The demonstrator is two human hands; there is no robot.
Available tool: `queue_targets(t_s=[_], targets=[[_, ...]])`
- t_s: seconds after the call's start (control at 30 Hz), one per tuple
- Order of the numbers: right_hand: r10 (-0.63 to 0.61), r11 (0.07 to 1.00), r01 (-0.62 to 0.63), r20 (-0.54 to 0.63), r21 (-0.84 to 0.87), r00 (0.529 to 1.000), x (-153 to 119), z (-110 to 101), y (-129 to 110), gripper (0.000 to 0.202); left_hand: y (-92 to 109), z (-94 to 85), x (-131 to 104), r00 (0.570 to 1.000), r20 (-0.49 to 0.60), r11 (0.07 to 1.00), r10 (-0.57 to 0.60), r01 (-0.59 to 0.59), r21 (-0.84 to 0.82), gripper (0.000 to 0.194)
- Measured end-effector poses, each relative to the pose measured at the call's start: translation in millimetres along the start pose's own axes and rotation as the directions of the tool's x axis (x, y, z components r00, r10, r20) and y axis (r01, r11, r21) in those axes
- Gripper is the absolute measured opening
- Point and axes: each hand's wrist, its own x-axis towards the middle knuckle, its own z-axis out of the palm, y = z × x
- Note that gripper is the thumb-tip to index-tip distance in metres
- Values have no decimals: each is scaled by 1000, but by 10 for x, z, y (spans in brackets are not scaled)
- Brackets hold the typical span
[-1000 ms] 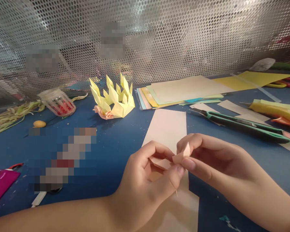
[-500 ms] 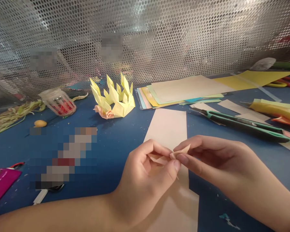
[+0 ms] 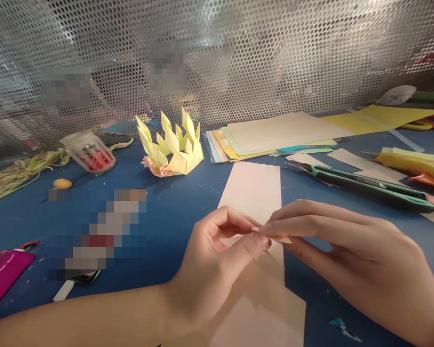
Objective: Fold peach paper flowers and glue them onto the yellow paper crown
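Note:
Between my two hands is a small folded piece of pale peach paper [image 3: 280, 239], mostly covered by fingers. My left hand [image 3: 222, 260] pinches its near end between thumb and forefinger. The fingers of my right hand [image 3: 342, 246] close on its right end, with the thumb underneath. Below the hands lies a long pale paper strip [image 3: 255, 188], with another pale sheet [image 3: 260, 315] nearer to me. Farther back stands a yellow folded-paper crown [image 3: 183, 154], with pink paper roses [image 3: 158, 167] at its lower left.
Green-and-black craft snips [image 3: 372, 185] lie at right, beside paper scraps [image 3: 365, 164]. Stacked coloured paper [image 3: 285, 132] rests before a perforated metal screen [image 3: 238, 58]. A clear jar [image 3: 90, 152] with red bits, a small orange ball [image 3: 62, 184] and a magenta packet [image 3: 7, 277] are left.
My right hand has turned over, its fingers now lying across the top of the folded paper. The paper's raised point has tipped down flat. My left hand keeps its pinch.

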Motion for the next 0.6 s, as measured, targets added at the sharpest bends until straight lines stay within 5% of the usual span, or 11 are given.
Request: queue_targets(t_s=[0.4,0.6], targets=[[-102,995,102,9,6,995,-5,-53,-21,33,-49,-32,20,999,26,989,19,-15,-145,18],[59,994,-61,26,87,998,-24,-25,6,18,-46,-27,23,997,17,997,71,-71,-24,21]])
